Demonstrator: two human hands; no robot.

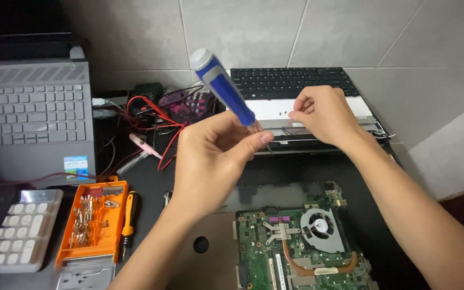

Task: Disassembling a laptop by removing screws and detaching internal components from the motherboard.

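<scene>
Sitting at the far left, a pale keypad (17,228) and a grey laptop (30,107) are pushed back toward the wall, seemingly out of the way of the work. Just right of the keypad lies an orange bit case (92,223) with its clear lid slid down, the rows of metal bits exposed for quick picking, and an orange-handled driver (129,215) rests alongside it within easy reach. Behind them a tangle of red and black wires (154,121) spreads across the dark mat. The left hand (213,158) is raised mid-frame, fingers curled and thumb pressed forward, pinching the lower end of a blue-handled screwdriver (222,86) near its clear collar; the handle tilts up and to the left, its grey cap highest — a grip that looks meant to steady the tip rather than turn it. The tip itself is hidden behind the thumb. The right hand (323,113) hovers close by, fingertips drawn together in a small pinch; whether anything sits between them is too small to tell. Behind it an opened black laptop (296,83) lies flat with its keyboard toward the wall. Below, nearest the viewer, a green motherboard (302,249) with fan and copper heat pipe lies face up — bare and accessible.
</scene>
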